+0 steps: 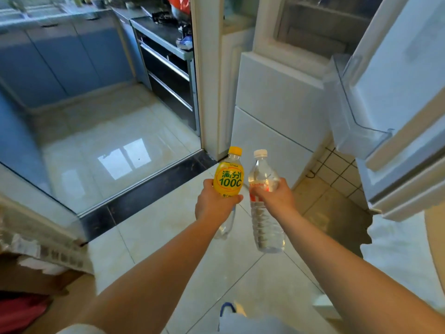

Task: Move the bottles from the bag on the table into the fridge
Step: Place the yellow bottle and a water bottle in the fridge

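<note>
Now we grip two bottles side by side before the open fridge point(277, 97): left hand point(213, 204) holds yellow bottle point(228, 179), right hand point(277, 200) holds water bottle point(265, 213).

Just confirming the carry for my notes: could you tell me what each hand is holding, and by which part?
The left hand grips the yellow-labelled bottle around its middle; the right hand grips the clear water bottle around its upper body, at the label.

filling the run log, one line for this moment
left hand: holds yellow bottle | right hand: holds water bottle | fridge door: open
</note>
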